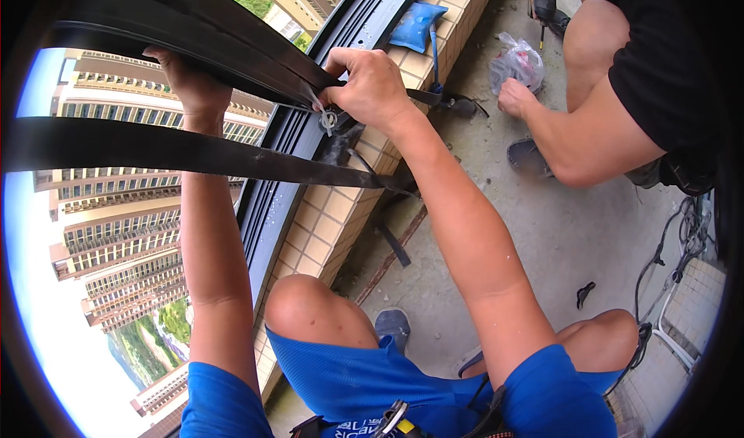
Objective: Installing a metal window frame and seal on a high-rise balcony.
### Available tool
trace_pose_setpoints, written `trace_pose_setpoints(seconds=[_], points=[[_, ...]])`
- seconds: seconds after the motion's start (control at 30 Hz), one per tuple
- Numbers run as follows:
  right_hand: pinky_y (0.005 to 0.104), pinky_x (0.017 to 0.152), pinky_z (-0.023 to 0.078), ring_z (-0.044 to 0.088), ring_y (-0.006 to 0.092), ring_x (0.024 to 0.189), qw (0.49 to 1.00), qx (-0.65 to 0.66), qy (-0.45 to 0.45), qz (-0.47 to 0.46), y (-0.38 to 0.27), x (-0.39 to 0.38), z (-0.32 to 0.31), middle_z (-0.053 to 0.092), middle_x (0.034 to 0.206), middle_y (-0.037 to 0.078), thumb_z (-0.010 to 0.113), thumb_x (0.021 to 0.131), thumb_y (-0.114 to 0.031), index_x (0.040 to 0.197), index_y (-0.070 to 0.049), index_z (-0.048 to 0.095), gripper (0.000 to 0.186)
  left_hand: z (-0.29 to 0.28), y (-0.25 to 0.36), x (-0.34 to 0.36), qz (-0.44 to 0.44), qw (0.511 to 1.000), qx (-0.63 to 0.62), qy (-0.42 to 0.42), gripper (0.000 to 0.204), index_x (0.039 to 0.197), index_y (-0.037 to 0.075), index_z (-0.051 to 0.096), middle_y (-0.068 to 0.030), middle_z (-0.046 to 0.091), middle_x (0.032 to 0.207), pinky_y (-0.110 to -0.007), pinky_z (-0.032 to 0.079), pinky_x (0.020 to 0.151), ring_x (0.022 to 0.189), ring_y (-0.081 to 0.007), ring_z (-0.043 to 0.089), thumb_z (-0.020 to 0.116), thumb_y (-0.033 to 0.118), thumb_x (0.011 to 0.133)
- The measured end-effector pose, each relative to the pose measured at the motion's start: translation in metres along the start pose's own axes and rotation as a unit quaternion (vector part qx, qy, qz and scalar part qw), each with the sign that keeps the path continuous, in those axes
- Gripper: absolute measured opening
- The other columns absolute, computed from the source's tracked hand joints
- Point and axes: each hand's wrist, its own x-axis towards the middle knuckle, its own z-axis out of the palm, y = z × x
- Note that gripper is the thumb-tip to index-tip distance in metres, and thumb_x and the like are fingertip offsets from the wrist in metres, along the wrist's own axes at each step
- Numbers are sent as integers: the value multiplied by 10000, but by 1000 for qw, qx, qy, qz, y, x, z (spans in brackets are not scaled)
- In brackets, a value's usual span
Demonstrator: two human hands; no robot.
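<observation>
My right hand (pixel 368 85) is clamped on the near end of the black frame (pixel 232 46) at the sill track (pixel 267 217); my left hand (pixel 195 89) meets its underside, closure indeterminable, and even support should best prevent twisting.

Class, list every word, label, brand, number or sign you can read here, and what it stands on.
Blue clothing, lower edge: white lettering, partly cut off; not copied out here.
Long black bar: no text can be made out.
Blue pouch: no readable text.
Co-worker's black power tool: any marking is too small or blurred to read.
</observation>
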Motion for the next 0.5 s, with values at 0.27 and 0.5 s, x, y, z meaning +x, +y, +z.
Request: trace_pose_setpoints(seconds=[0.27,0.5], points=[[385,635,509,681,277,665,998,65,-12,-9,7,5,1,725,726,87,887,646,-201,802,-108,765,219,16,-1,-6,37,999,24,28,1032,1378,-125,482,-247,626,1212,-521,442,1087,1129,-362,612,237,798,986],[284,547,455,580,90,561,998,62,-22,-8,1,2,5,745,732,70,795,708,-23,816,-38,743,121,37,9,-25,27,995,57,72,796,1518,71,422,-118,574,1393,-427,414,1131,1265,-258,560,243,689,1047]])
